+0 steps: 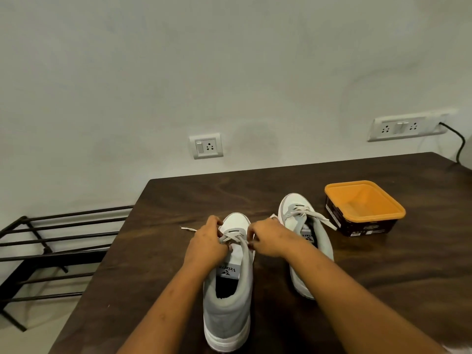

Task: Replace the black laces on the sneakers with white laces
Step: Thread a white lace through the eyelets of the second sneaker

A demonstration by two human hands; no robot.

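Observation:
Two grey and white sneakers stand on the dark wooden table (383, 272), toes pointing away from me. The left sneaker (229, 302) is nearest me, with a white lace (233, 236) crossed through its lowest eyelets. My left hand (205, 242) pinches the lace on the shoe's left side and my right hand (268, 240) pinches it on the right side. One lace tip (187, 228) lies on the table left of the toe. The right sneaker (306, 233), partly behind my right forearm, has a white lace through its front eyelets with loose ends.
An orange-lidded dark tub (364, 208) sits at the right of the shoes. A black metal rack (51, 251) stands on the floor left of the table. Wall sockets (206, 146) and a black cable (459, 144) are behind the table.

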